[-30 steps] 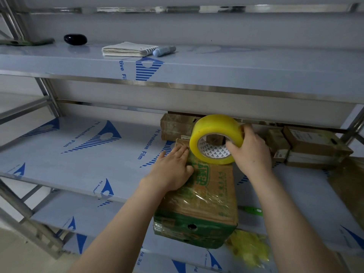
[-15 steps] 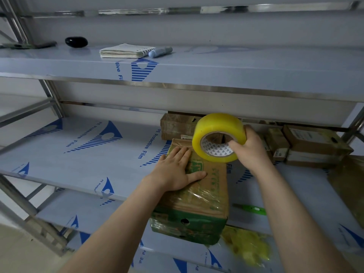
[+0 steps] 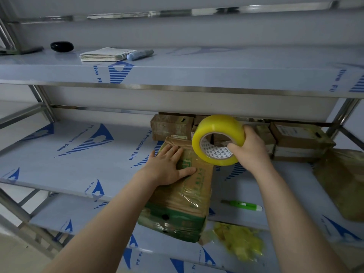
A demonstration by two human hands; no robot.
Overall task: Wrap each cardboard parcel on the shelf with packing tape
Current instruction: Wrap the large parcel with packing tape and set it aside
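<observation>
Three shelf levels are recorded. On the upper shelf [image 3: 197, 71], at the left, a black object [image 3: 62, 46], a notebook [image 3: 104, 54] and a marker [image 3: 139, 55] lie well back from the front edge. The left span of the middle shelf [image 3: 78, 160] is bare film-covered surface as far as the parcel.

The left hand [image 3: 167, 168] is laid flat on top of the cardboard parcel [image 3: 189, 198], fingers straight and together, thumb spread, nothing gripped. The parcel lies lengthwise on the middle shelf, partly covered in clear wrap, with its near green end projecting past the front edge. A yellow heap [image 3: 238, 239] lies on the lower shelf just beside that end.

The tape roll [image 3: 218, 125] is held over the parcel's far end, close under the upper shelf's lip. It is gripped by the right hand [image 3: 250, 150], thumb in the core and fingers curled over the outer rim. Whether a strip runs to the parcel cannot be told.

A brown box [image 3: 169, 127] stands behind the parcel at the back. A green cutter [image 3: 246, 205] lies near the front edge, apart from the parcel. Stacked boxes [image 3: 299, 138] occupy the back right, and a wrapped package [image 3: 342, 182] fills the far right.
</observation>
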